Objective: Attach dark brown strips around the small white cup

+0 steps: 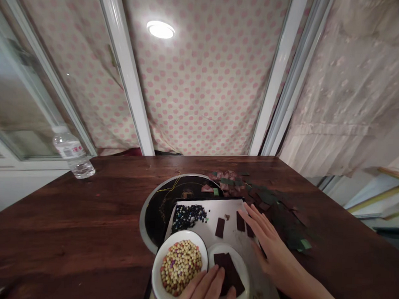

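Note:
My left hand point(203, 290) lies at the bottom edge with its fingers stretched out, touching a small white dish point(236, 260) that holds dark brown rectangular pieces point(228, 268). Beside it stands a white bowl point(159, 266) full of yellowish beads. My right hand point(271, 244) rests flat with fingers spread on the right side of a silvery tray point(217, 211). Its fingertips touch dark brown pieces point(240, 221) lying on the tray. A heap of small dark beads point(188, 216) sits on the tray's far left.
The tray rests on a dark round inset point(151, 209) in a brown wooden table point(85, 224). Scattered dark, pink and green scraps point(269, 200) lie behind and right of the tray. A plastic water bottle point(73, 154) stands at the far left. Dotted curtains hang behind.

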A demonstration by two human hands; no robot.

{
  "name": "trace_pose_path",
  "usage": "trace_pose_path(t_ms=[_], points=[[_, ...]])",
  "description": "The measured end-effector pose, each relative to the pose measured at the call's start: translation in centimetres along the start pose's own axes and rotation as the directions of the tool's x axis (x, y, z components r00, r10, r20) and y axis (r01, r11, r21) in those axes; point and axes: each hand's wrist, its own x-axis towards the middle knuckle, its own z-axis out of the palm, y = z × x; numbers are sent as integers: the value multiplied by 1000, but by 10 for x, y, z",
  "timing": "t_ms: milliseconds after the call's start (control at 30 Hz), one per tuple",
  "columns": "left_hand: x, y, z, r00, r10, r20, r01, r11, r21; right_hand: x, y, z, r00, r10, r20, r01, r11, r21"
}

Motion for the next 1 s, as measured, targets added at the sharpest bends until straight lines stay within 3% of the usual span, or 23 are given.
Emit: trace_pose_path(t_ms=[100,200,433,800,1000], points=[[2,-1,0,999,-14,-35,14,1000,22,-2,-15,-6,968,-88,234,59,990,129],[3,-4,-3,1000,6,5,-6,1000,27,-3,-31,-9,907,-96,409,-8,970,244],[2,-12,-10,985,102,142,-102,995,-13,0,-29,1,947,6,322,-99,958,271],[8,-10,-7,992,113,52,-116,991,68,-5,-24,5,970,-118,211,90,986,140],[19,-17,-22,963,169,210,-176,984,15,-6,-24,-1,964,-126,233,107,990,93]])
